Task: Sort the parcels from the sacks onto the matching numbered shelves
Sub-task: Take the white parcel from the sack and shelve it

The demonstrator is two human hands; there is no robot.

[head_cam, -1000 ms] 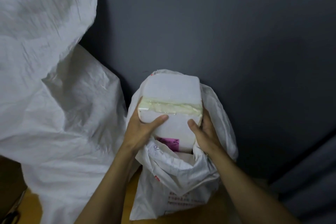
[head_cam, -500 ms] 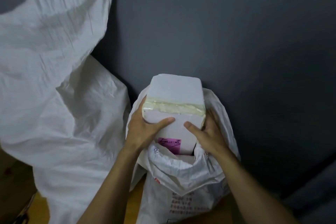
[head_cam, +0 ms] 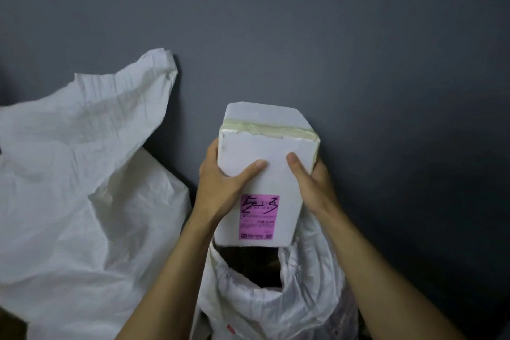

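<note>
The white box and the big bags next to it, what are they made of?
The box looks like foam, probably polystyrene: matte white, with crumbly chipped edges near the yellowish tape, which looks glossy plastic. Its pink label seems printed paper. The big bag looks like woven plastic, with fine ribbing and stiff creases; the open bag looks similar but shinier.
</note>
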